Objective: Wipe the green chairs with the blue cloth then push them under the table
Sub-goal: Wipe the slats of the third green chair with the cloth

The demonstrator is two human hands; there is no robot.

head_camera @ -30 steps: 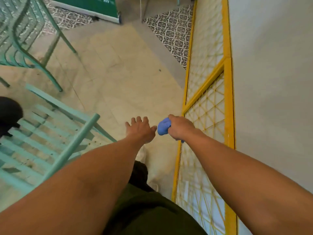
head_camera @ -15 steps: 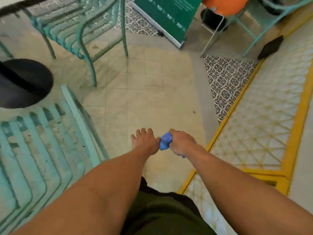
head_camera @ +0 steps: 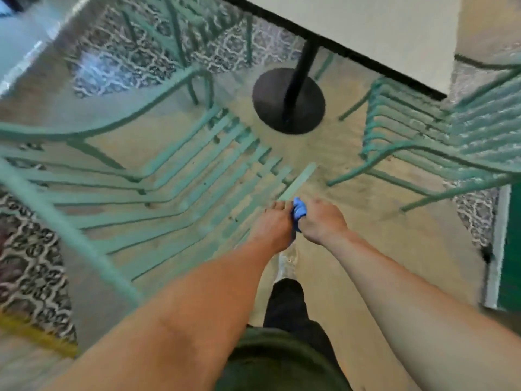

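Both hands meet low over the floor: right hand [head_camera: 321, 220] fisted round the blue cloth [head_camera: 298, 212], left hand [head_camera: 275, 222] curled against it, grip unclear. Green chair [head_camera: 174, 176] sits just left, another chair [head_camera: 439, 142] right, table [head_camera: 380, 32] with black base [head_camera: 287, 101] ahead.

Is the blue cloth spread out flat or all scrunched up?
Scrunched up: the blue cloth is a small wad pinched between the left hand and right hand.

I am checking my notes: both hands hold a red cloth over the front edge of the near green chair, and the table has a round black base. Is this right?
Not quite: the cloth is blue, not red, as the head view shows. The rest stands: left hand and right hand hold it over the near chair's front edge, and the table has a round black base.
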